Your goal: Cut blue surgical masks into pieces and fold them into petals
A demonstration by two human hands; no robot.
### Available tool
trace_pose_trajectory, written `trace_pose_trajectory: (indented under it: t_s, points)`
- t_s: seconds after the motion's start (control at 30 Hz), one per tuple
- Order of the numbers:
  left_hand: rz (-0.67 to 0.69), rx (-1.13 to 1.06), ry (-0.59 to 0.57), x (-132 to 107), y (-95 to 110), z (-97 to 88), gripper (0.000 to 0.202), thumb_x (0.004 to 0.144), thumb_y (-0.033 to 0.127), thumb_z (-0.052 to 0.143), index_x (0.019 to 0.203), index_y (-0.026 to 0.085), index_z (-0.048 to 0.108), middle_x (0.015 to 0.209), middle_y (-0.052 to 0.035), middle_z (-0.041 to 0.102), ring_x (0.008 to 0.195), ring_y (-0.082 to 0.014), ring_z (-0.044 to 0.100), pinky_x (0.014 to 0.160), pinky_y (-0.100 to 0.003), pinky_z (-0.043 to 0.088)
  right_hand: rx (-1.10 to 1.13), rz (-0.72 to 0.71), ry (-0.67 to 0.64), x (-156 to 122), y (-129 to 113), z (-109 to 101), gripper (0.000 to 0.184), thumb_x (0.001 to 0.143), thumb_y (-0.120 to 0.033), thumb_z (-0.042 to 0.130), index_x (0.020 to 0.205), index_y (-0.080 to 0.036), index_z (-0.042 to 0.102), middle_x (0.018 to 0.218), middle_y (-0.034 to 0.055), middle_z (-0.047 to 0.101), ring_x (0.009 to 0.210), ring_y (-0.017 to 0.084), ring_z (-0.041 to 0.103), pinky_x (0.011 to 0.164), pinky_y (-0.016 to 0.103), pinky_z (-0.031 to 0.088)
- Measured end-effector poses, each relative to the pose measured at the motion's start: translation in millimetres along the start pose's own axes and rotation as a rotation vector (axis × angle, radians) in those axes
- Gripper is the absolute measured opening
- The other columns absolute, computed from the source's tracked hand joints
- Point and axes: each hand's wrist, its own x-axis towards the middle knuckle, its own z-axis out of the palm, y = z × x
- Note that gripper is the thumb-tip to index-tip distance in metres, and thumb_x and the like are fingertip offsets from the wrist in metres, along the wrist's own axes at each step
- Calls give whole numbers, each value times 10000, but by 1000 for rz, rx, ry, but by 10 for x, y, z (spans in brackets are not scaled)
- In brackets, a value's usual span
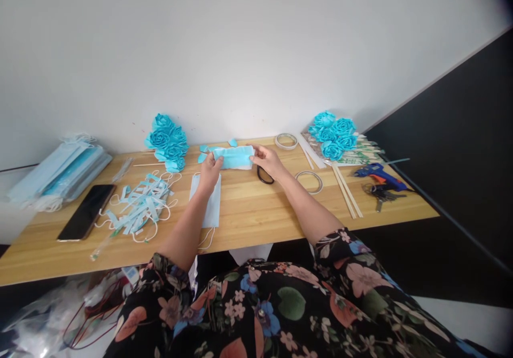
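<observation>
A light-blue face mask piece [235, 157] with white edges and no ear loops in sight stretches flat between my hands, above the table. My left hand [210, 171] pinches its left end. At the right end, the thumb and fingers of my right hand [267, 161] close on it. Below my left forearm lies a whole face mask [212, 205] with its ear loops. A black ring-shaped handle [265, 175] shows beside my right hand; the rest of it is hidden. Small blue cut pieces [233, 142] lie behind the held mask.
Cut strips and ear loops [146, 205], a phone [86, 212] and stacked masks [64, 171] are on the left. Blue fabric roses [166, 139] and more roses [332, 133] stand at the back. Tape rolls [286, 141], sticks [347, 192], a glue gun [379, 175] and keys [380, 195] lie right.
</observation>
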Motion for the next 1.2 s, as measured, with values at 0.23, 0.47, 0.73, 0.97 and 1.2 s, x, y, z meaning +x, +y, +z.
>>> trace_pose_trajectory:
  t_s: [0.23, 0.47, 0.73, 0.97, 1.2]
  points:
    - [-88, -72, 50, 5, -31, -24, 389, 749, 362, 700, 1064, 161, 589, 851, -36, 673, 771, -174, 641, 732, -295, 531, 56, 26, 17, -23, -25, 37, 583, 778, -390, 683, 1323, -221, 562, 722, -25, 615, 709, 172, 595, 725, 312, 506]
    - [-110, -233, 119, -27, 23, -30, 669, 745, 290, 718, 1392, 221, 563, 1159, -70, 649, 762, -167, 651, 703, -330, 589, 74, 47, 36, -44, -77, 12, 281, 768, -365, 684, 1013, -227, 681, 632, -44, 582, 600, 135, 554, 649, 290, 496]
    - [-225, -596, -147, -17, 50, -43, 474, 684, 139, 694, 1158, 166, 693, 1094, -80, 727, 1019, -221, 687, 984, -412, 536, 40, -26, -65, 11, 6, -2, 430, 700, -281, 711, 1125, -220, 718, 1079, 36, 732, 1030, 211, 656, 942, 351, 498]
    - [-239, -537, -236, -66, 109, -8, 602, 644, 205, 829, 1222, 212, 659, 1238, -99, 705, 1021, -216, 705, 822, -299, 536, -207, -48, 131, 5, 28, -13, 295, 800, -485, 674, 816, -190, 678, 686, -18, 577, 667, 142, 532, 676, 274, 433]
    - [-251, 58, -105, -37, -5, -6, 526, 839, 563, 633, 503, 170, 531, 465, -14, 515, 434, -98, 429, 475, -250, 310, -208, -109, 157, -8, -17, -14, 297, 818, -465, 651, 714, -191, 602, 720, -10, 558, 709, 146, 526, 675, 264, 407]
